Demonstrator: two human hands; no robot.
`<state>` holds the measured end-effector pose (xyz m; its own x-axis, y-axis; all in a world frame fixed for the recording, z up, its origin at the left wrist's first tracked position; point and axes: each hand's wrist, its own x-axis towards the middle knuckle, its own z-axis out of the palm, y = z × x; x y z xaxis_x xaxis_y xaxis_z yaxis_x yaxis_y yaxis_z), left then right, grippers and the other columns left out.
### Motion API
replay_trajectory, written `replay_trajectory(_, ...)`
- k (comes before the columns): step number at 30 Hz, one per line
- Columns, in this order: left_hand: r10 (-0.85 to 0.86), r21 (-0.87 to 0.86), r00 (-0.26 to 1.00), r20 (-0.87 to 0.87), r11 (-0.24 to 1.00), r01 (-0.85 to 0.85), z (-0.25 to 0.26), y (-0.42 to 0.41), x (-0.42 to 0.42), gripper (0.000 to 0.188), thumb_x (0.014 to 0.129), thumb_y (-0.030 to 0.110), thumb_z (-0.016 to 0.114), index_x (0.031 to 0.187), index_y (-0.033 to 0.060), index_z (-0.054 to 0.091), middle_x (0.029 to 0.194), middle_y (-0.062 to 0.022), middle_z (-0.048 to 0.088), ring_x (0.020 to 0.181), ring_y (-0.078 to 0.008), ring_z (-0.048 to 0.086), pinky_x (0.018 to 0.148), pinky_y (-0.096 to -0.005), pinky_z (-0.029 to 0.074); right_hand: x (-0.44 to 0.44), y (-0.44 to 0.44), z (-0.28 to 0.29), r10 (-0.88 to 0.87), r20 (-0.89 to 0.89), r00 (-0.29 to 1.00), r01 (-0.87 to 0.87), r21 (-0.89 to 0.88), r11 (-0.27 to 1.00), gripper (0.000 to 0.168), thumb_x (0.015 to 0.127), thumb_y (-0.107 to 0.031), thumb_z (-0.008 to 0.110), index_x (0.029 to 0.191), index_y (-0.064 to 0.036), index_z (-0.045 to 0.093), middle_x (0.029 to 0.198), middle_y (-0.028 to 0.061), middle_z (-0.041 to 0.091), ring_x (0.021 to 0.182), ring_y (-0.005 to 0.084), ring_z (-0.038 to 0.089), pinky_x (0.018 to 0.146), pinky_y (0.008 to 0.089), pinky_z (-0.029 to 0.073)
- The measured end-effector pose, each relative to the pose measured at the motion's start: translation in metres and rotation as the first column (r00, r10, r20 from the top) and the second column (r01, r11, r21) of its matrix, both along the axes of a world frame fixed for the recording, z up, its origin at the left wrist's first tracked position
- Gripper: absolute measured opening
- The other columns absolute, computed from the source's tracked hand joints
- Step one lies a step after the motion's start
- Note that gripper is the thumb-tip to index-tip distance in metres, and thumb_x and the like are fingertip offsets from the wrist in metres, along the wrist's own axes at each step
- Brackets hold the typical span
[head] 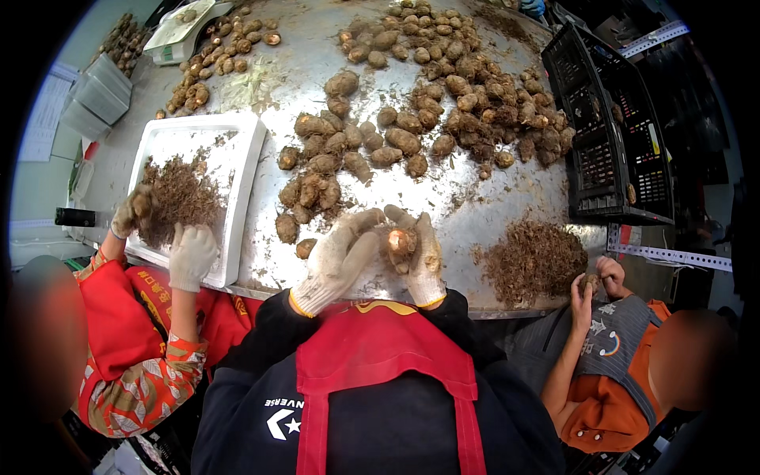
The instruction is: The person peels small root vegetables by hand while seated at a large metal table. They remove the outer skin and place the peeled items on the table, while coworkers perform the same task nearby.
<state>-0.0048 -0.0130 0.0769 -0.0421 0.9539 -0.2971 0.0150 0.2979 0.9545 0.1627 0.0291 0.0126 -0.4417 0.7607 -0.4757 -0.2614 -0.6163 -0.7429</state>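
Note:
My right hand, in a pale knitted work glove with brown soil stains, grips a taro corm. The corm's cut end, pale and orange-tinged, faces up towards me. Just to its left is my left hand, gloved the same way, its fingers stretched out and holding nothing that I can see. Whether its fingertips touch the corm is hard to tell. Beyond my hands, hairy brown taro corms lie in a loose group on the metal table. One small corm rests beside my left hand.
A white foam tray with brown root scrapings is at left, where a gloved co-worker works. Another co-worker holds a corm at right, near a scrapings heap. Black plastic crates and a scale stand farther off.

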Motion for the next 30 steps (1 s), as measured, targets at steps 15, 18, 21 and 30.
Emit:
replay_trajectory(15,0.108,-0.113,0.992,-0.061,0.987,-0.114,-0.013,0.007,0.02,0.013,0.087,0.011,0.067,0.087,-0.0005,0.061,0.082,-0.004,0.063,0.073,-0.0093,0.058,0.064,-0.0231,0.047,-0.001,-0.014,-0.013,-0.023,0.391,0.92,-0.147,0.398,0.905,0.067,0.101,-0.056,0.032,0.131,0.0,0.054,0.114,0.0122,0.066,0.094,0.0147,0.066,0.071,0.0267,0.056)
replay_trajectory(18,0.192,-0.114,0.974,0.117,0.977,-0.179,-0.048,0.003,0.019,0.014,0.091,0.013,0.064,0.092,-0.0007,0.06,0.078,-0.0011,0.061,0.07,-0.007,0.055,0.06,-0.0226,0.044,-0.001,-0.02,0.002,-0.095,0.589,0.802,-0.387,0.635,0.669,0.066,0.102,-0.053,0.033,0.131,0.002,0.054,0.111,0.0139,0.067,0.089,0.0147,0.067,0.072,0.0274,0.056)
replay_trajectory(21,0.244,-0.09,0.952,0.183,0.969,-0.231,-0.063,0.0,0.016,0.014,0.093,0.013,0.061,0.098,-0.0012,0.06,0.084,-0.0024,0.062,0.074,-0.0068,0.055,0.063,-0.0226,0.044,-0.011,-0.017,0.011,-0.077,0.407,0.91,-0.19,0.577,0.794,0.064,0.101,-0.05,0.036,0.134,0.002,0.051,0.108,0.0146,0.068,0.09,0.0145,0.068,0.074,0.0264,0.056)
replay_trajectory(30,0.036,-0.007,0.999,-0.015,0.999,-0.036,-0.072,-0.003,-0.007,0.02,0.098,0.019,0.056,0.102,0.0,0.06,0.073,-0.0025,0.059,0.056,-0.0081,0.055,0.051,-0.0224,0.045,-0.007,-0.007,0.018,0.004,0.365,0.931,-0.132,0.326,0.936,0.065,0.104,-0.049,0.028,0.133,0.004,0.052,0.115,0.0169,0.066,0.098,0.0191,0.064,0.09,0.0304,0.048)
